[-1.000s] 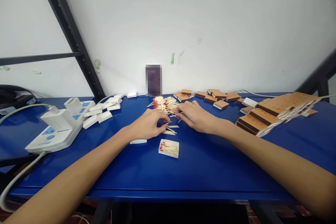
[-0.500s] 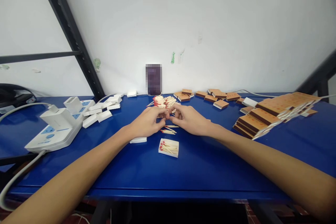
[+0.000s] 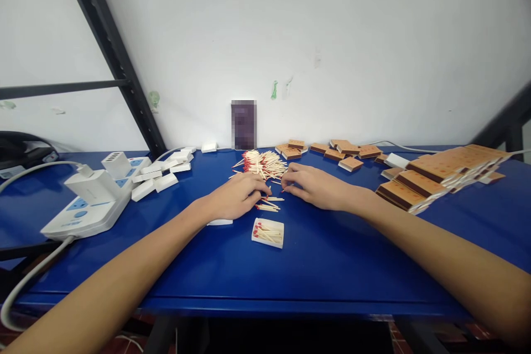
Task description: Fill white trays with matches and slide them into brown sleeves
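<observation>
My left hand (image 3: 240,194) is closed, its fingertips low over a few loose matches (image 3: 269,207) on the blue table; whatever it pinches is too small to make out. To the right, my right hand (image 3: 313,185) pinches a match (image 3: 282,191), of which only a red tip shows at the fingers. Just beyond both hands lies a heap of red-headed matches (image 3: 265,163). Nearer to me sits a white matchbox tray (image 3: 277,244) with several matches in it. Another white tray (image 3: 219,222) is partly hidden beneath my left wrist.
Several white trays (image 3: 166,182) lie at the left beside a power strip (image 3: 93,218) with plugged-in chargers. Brown matchbox sleeves (image 3: 350,164) are scattered at the back right, with stacked matchboxes (image 3: 440,168) farther right. A pixelated dark device (image 3: 244,124) leans on the wall.
My hands, which were together at the fingertips, have come apart. The right hand has shifted right, and more of the match heap shows between them. The filled tray stays in place.
</observation>
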A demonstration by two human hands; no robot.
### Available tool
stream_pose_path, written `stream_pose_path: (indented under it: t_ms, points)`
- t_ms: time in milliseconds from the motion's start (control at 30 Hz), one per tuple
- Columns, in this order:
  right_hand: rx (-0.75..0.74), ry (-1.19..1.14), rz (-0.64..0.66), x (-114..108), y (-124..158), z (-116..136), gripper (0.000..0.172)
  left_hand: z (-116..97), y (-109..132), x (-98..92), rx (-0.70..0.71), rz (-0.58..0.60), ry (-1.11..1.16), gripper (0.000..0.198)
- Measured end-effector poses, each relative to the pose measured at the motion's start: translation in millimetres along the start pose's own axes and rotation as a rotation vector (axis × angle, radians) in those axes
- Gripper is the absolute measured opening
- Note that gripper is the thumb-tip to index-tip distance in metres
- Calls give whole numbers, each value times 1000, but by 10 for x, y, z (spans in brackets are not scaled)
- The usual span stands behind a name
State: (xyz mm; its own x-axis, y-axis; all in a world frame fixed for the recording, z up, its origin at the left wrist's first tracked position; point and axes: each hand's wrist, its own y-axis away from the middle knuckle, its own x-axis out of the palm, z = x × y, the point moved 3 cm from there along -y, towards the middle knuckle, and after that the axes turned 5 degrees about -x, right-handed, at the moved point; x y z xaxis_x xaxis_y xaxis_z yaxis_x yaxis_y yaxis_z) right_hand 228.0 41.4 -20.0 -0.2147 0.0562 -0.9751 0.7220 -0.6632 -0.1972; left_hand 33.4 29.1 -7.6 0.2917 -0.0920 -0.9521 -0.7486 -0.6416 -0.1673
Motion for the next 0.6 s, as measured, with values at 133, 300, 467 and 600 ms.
stream_pose_path:
  t_ms: [133,300,467,600]
  points:
    - [2,28,14,30,-12,27,20,30,-10,12,-7,0,-12,34]
    - [1,71,1,-4,-37,114,23,37,-20,16,2,-20,-15,32]
    - [50,141,-13,-68,-36,223,25,6,-21,5,40,-15,-28,35]
    - [77,100,-18,-79,-28,270,22,3,-22,9,48,5,-54,33]
